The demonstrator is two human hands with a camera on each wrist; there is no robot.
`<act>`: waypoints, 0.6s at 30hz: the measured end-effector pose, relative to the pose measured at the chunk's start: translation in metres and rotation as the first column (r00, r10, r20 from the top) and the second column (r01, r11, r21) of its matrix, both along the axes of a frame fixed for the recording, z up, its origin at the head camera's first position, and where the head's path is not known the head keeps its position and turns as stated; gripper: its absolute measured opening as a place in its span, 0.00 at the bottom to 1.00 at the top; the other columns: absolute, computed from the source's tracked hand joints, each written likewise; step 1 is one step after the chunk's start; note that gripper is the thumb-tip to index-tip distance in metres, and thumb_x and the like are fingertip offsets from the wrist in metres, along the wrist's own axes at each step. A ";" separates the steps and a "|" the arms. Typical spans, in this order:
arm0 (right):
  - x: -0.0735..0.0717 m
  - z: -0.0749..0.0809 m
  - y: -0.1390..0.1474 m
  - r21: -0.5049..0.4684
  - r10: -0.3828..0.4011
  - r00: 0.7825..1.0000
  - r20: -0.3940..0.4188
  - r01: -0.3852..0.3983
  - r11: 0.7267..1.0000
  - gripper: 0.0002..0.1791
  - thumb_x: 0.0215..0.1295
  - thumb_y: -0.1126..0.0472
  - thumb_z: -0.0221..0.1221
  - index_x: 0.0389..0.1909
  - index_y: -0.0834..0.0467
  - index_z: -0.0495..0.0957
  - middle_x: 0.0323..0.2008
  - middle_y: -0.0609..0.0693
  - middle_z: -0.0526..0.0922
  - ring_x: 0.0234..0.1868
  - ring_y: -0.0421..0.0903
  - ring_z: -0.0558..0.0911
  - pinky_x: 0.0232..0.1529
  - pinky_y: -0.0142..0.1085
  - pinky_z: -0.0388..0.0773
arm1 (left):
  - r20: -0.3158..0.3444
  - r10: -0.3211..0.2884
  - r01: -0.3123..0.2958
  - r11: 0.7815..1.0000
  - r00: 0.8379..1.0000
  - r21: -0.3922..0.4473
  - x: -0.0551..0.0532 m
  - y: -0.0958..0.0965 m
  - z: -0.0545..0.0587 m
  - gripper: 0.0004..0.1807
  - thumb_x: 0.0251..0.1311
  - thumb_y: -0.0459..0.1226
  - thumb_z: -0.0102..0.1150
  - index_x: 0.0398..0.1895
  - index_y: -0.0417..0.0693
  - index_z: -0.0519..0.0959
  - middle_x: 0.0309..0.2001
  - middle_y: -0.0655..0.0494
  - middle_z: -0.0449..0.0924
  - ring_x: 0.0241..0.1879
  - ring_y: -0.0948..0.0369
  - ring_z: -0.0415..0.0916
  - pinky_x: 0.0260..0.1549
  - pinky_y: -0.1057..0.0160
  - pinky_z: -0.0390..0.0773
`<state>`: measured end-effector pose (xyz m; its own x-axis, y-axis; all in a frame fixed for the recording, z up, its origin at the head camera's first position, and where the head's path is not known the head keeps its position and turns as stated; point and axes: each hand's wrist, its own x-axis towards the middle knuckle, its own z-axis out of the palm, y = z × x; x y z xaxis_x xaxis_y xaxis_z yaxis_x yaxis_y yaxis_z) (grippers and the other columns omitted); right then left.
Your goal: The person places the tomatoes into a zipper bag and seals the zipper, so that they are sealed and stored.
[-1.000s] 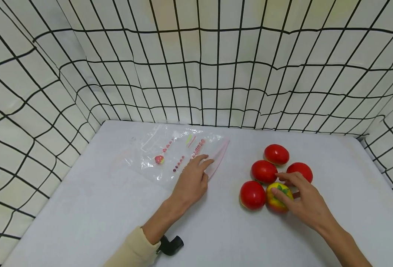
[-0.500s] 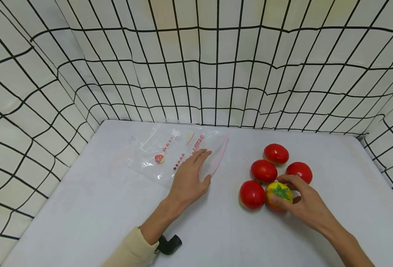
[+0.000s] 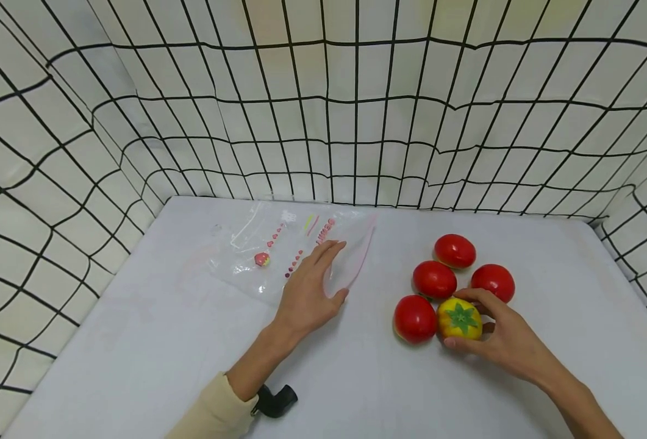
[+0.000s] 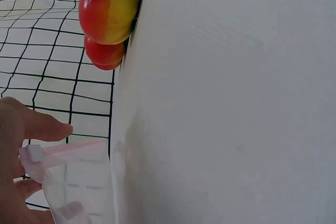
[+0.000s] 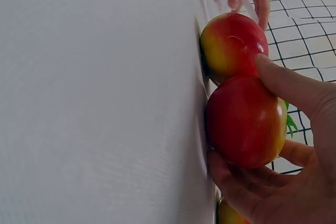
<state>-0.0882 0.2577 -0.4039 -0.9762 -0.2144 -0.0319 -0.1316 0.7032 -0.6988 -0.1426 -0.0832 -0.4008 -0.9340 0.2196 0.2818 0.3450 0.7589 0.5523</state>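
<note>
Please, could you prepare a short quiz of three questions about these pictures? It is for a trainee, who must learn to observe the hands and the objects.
1. Count: In the head view, how many round fruits are there, including the one in the right hand?
2. True or false: The left hand is holding one of the fruits.
3. Multiple choice: What shows on top of the held fruit?
A) a white label
B) a green star shape
C) a blue ribbon

Key: 1. Five. 2. False; it is at the clear bag. 3. B.
</note>
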 end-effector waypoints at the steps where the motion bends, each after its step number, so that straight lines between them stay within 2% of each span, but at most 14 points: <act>1: 0.000 0.000 0.000 0.000 0.004 1.000 0.001 -0.004 1.000 0.45 0.52 0.47 0.79 0.69 0.51 0.69 0.61 0.53 0.77 0.59 0.53 0.76 0.43 0.26 0.83 | 0.001 0.002 -0.002 1.000 1.000 0.012 0.000 0.000 0.000 0.44 0.57 0.36 0.74 0.77 0.60 0.68 0.76 0.58 0.69 0.74 0.54 0.70 0.69 0.47 0.77; 6: -0.001 -0.001 0.002 0.000 0.024 1.000 -0.002 -0.024 1.000 0.47 0.50 0.49 0.80 0.70 0.52 0.69 0.63 0.54 0.76 0.59 0.54 0.76 0.44 0.25 0.83 | -0.004 0.003 -0.003 0.999 1.000 0.054 0.000 0.001 0.000 0.39 0.62 0.34 0.68 0.77 0.59 0.68 0.76 0.59 0.68 0.75 0.55 0.69 0.72 0.48 0.74; 11: -0.002 -0.002 0.003 -0.008 0.042 0.999 0.005 -0.042 0.999 0.50 0.48 0.50 0.82 0.72 0.52 0.67 0.66 0.56 0.74 0.61 0.56 0.76 0.45 0.23 0.81 | -0.015 0.004 -0.003 0.998 1.000 0.061 -0.001 -0.001 -0.002 0.43 0.57 0.29 0.70 0.77 0.59 0.68 0.75 0.59 0.69 0.75 0.55 0.68 0.71 0.49 0.75; 18: -0.002 -0.002 0.003 -0.020 0.034 0.999 0.012 -0.033 0.999 0.49 0.49 0.52 0.81 0.70 0.55 0.66 0.65 0.56 0.75 0.62 0.56 0.76 0.47 0.22 0.82 | -0.010 0.009 -0.008 0.999 1.000 0.033 -0.003 -0.004 -0.002 0.48 0.51 0.29 0.75 0.77 0.60 0.68 0.75 0.60 0.68 0.75 0.56 0.68 0.69 0.49 0.78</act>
<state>-0.0905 0.2610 -0.4062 -0.9681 -0.2475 -0.0395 -0.1458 0.6843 -0.7145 -0.1454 -0.0867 -0.4025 -0.9328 0.2020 0.2983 0.3443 0.7435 0.5732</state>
